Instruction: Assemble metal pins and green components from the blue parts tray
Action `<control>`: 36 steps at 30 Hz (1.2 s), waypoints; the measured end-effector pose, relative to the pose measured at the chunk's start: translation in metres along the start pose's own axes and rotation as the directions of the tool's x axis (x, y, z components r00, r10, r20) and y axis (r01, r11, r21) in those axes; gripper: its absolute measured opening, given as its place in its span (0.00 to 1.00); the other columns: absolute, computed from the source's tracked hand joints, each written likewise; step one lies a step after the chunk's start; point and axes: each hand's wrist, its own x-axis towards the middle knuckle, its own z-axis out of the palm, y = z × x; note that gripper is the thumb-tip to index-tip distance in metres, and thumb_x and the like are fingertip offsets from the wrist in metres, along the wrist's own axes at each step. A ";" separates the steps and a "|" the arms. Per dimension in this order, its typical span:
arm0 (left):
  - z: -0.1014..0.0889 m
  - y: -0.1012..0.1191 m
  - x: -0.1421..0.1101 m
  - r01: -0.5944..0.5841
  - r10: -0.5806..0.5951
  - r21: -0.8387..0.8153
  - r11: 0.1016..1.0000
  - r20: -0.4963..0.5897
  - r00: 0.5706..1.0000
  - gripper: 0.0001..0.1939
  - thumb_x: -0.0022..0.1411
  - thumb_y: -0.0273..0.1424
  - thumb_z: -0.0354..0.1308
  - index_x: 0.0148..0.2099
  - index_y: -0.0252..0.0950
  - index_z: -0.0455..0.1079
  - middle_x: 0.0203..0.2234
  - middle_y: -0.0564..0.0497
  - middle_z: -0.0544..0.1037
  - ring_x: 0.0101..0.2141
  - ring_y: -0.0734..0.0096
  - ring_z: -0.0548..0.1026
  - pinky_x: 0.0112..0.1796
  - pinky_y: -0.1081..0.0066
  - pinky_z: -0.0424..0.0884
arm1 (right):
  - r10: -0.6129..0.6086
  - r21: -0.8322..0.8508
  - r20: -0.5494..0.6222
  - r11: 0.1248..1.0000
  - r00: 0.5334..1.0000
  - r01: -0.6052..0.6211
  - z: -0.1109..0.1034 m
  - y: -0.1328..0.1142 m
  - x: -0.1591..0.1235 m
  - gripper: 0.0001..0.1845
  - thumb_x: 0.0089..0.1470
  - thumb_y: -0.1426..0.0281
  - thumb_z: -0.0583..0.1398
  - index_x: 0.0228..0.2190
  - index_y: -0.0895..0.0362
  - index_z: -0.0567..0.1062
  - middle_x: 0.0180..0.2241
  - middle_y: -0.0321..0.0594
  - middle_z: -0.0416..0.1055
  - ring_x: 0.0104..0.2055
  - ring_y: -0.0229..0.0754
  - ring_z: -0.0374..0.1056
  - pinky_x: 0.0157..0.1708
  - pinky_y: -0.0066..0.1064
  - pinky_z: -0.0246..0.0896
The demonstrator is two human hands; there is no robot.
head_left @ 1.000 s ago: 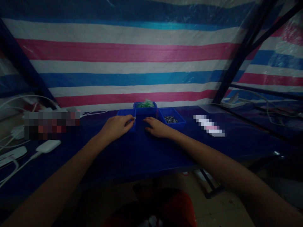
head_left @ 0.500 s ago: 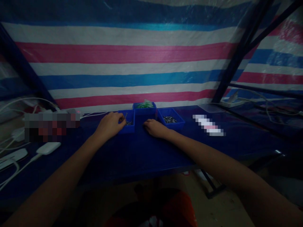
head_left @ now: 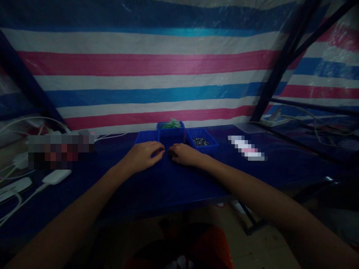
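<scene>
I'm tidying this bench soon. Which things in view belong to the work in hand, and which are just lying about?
Probably in use, nearest the left hand and right hand:
left blue bin
right blue bin with metal parts
rear blue bin with green contents

Probably just lying about:
white adapter
white cable
pixelated item at right

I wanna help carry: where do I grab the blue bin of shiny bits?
Probably by the right rim of the blue bin, coming from the right: that edge stands raised and uncovered, while the right hand sits near the bin's left.
</scene>
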 end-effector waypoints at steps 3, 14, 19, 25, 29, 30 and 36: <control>0.006 0.007 -0.001 -0.050 0.049 0.009 0.999 0.082 0.995 0.12 0.61 0.33 0.44 0.39 0.36 0.67 0.27 0.52 0.72 0.29 0.73 0.70 0.32 0.73 0.62 | 0.002 -0.031 0.025 1.000 1.000 -0.001 -0.002 -0.002 -0.003 0.13 0.49 0.72 0.53 0.38 0.62 0.70 0.37 0.50 0.68 0.38 0.45 0.66 0.36 0.31 0.57; 0.011 0.015 -0.001 -0.107 0.094 0.044 0.993 0.227 0.969 0.11 0.60 0.33 0.46 0.30 0.36 0.66 0.21 0.54 0.71 0.23 0.75 0.68 0.24 0.74 0.56 | -0.031 0.009 -0.044 0.999 0.999 0.031 -0.014 -0.003 -0.007 0.13 0.49 0.73 0.53 0.37 0.61 0.72 0.35 0.46 0.67 0.35 0.40 0.64 0.36 0.29 0.55; 0.013 0.016 -0.001 -0.083 0.062 0.063 0.995 0.285 0.956 0.12 0.60 0.34 0.45 0.33 0.36 0.67 0.23 0.52 0.73 0.24 0.72 0.70 0.24 0.74 0.57 | -0.017 0.082 -0.099 0.996 0.995 0.025 -0.016 -0.002 -0.006 0.09 0.47 0.74 0.54 0.32 0.61 0.71 0.33 0.43 0.67 0.33 0.38 0.63 0.34 0.28 0.55; 0.018 0.012 -0.002 0.047 -0.067 0.067 0.997 0.327 0.943 0.15 0.60 0.38 0.45 0.35 0.36 0.69 0.24 0.48 0.74 0.25 0.68 0.71 0.25 0.73 0.59 | -0.031 0.189 -0.125 0.980 0.992 0.055 -0.020 -0.002 -0.007 0.08 0.46 0.77 0.54 0.31 0.60 0.70 0.30 0.39 0.68 0.31 0.35 0.62 0.32 0.26 0.54; 0.019 0.011 -0.002 0.097 -0.108 0.052 0.994 0.317 0.942 0.16 0.60 0.39 0.45 0.37 0.35 0.70 0.24 0.48 0.74 0.25 0.68 0.71 0.25 0.72 0.59 | -0.039 0.288 -0.155 0.954 0.987 0.083 -0.022 -0.003 -0.008 0.11 0.48 0.77 0.53 0.36 0.60 0.67 0.28 0.37 0.69 0.29 0.33 0.63 0.30 0.24 0.54; 0.019 0.011 -0.001 0.103 -0.114 0.050 0.993 0.312 0.943 0.17 0.60 0.39 0.45 0.37 0.35 0.70 0.24 0.48 0.74 0.25 0.67 0.71 0.25 0.72 0.59 | -0.047 0.300 -0.167 0.949 0.985 0.096 -0.022 -0.003 -0.008 0.11 0.48 0.77 0.53 0.37 0.60 0.67 0.28 0.37 0.69 0.29 0.33 0.63 0.30 0.24 0.54; 0.021 0.010 -0.001 0.114 -0.122 0.044 0.992 0.299 0.946 0.17 0.60 0.40 0.44 0.39 0.36 0.69 0.24 0.49 0.73 0.24 0.69 0.70 0.24 0.72 0.59 | -0.048 0.349 -0.187 0.930 0.981 0.112 -0.023 -0.005 -0.008 0.07 0.51 0.73 0.53 0.34 0.59 0.68 0.26 0.35 0.68 0.27 0.33 0.63 0.28 0.24 0.54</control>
